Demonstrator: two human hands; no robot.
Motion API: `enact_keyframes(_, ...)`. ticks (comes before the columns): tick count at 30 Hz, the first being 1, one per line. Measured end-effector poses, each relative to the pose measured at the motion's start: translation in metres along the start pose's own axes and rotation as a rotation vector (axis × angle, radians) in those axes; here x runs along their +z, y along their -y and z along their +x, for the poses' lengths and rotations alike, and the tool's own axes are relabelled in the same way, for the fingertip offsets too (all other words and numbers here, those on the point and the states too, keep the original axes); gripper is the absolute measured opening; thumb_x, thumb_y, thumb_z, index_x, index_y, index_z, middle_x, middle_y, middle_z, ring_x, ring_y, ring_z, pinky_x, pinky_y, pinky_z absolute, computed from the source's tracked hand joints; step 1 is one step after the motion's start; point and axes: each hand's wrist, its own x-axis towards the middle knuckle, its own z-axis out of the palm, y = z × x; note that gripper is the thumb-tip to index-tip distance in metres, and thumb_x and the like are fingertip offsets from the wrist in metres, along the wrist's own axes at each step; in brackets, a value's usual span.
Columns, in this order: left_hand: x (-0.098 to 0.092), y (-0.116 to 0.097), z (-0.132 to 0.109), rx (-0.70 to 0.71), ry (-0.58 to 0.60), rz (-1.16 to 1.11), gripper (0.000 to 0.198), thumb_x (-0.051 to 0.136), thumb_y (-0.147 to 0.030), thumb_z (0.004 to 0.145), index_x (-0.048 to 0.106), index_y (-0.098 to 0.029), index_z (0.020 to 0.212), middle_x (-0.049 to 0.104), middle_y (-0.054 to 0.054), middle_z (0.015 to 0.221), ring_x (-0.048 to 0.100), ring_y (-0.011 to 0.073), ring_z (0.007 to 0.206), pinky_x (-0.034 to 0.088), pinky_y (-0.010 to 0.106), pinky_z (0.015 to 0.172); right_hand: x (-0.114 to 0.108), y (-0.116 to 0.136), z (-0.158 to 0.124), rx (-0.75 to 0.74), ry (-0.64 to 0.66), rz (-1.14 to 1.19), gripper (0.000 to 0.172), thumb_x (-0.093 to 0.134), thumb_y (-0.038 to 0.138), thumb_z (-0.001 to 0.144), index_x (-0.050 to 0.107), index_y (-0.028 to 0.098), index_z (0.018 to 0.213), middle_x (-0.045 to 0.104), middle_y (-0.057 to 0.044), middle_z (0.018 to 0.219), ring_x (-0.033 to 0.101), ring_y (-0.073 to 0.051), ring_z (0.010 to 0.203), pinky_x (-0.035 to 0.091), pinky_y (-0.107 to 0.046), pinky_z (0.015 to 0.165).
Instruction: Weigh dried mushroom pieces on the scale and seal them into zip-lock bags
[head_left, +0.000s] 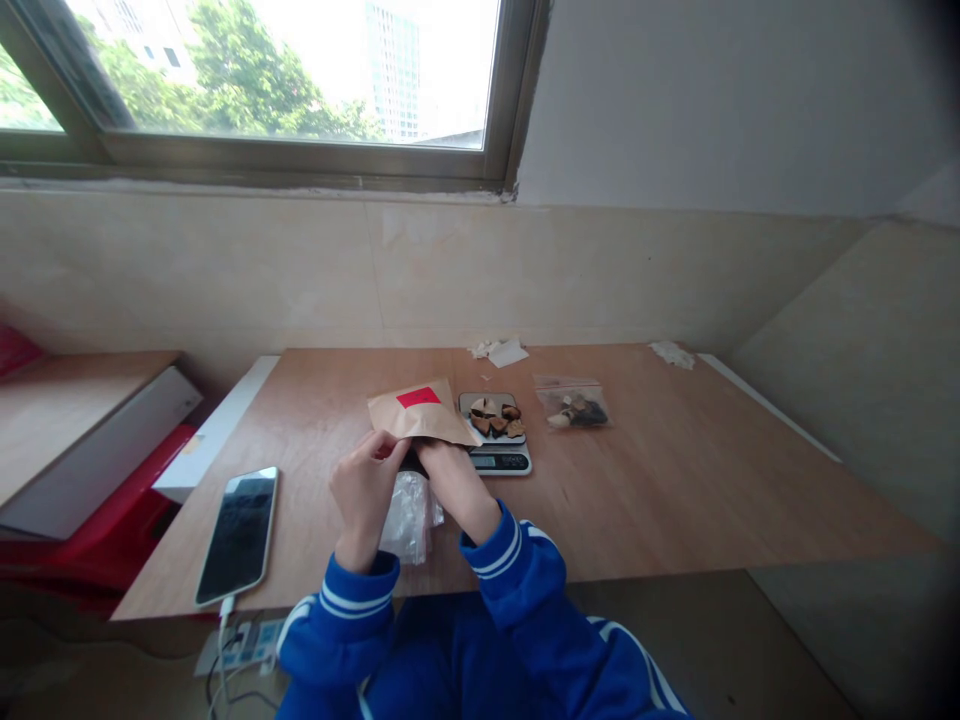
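Note:
A brown kraft paper bag with a red label lies tilted, its mouth facing me. My left hand pinches the rim of its mouth between thumb and fingers. Into the opening reaches my right hand; its fingers are hidden inside, so what they hold cannot be seen. Just right of the bag, a white digital kitchen scale carries several brown-edged dried slices, perhaps mushroom. Clear plastic bags lie on the table beneath my wrists.
Right of the scale is a clear zip bag of mixed dried pieces. A phone with a charging cable lies at the table's left front. White scraps sit by the back edge. A power strip is below the table.

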Motion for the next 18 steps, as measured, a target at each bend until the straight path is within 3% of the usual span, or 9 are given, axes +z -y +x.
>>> enact_keyframes(6,-0.004,0.001,0.002,-0.011,0.014,0.006,0.023,0.061,-0.039,0.082,0.068,-0.022,0.069,0.068,-0.001,0.068,0.059,0.0129,0.063,0.029,0.022,0.056,-0.002,-0.002,-0.014,-0.027,-0.046,0.013,0.045,0.034,-0.005,0.087,0.056,0.006,0.124,0.063,-0.021,0.119,0.063,-0.027,0.109,0.05,-0.041,0.095)
enact_keyframes(12,-0.007,0.007,0.003,-0.014,0.008,-0.008,0.022,0.061,-0.04,0.082,0.068,-0.023,0.07,0.069,-0.001,0.069,0.06,0.0129,0.065,0.029,0.022,0.056,0.003,0.003,-0.005,-0.082,-0.004,-0.052,0.041,0.039,-0.001,0.089,0.056,0.01,0.125,0.064,-0.018,0.119,0.064,-0.026,0.106,0.053,-0.038,0.093)
enact_keyframes(18,-0.008,0.007,0.002,-0.011,0.015,0.008,0.022,0.062,-0.04,0.082,0.068,-0.023,0.069,0.069,-0.001,0.069,0.061,0.0131,0.065,0.029,0.023,0.056,0.012,0.017,0.012,0.037,0.027,-0.146,0.038,0.041,-0.003,0.086,0.062,0.003,0.117,0.065,-0.024,0.118,0.063,-0.034,0.109,0.048,-0.047,0.098)
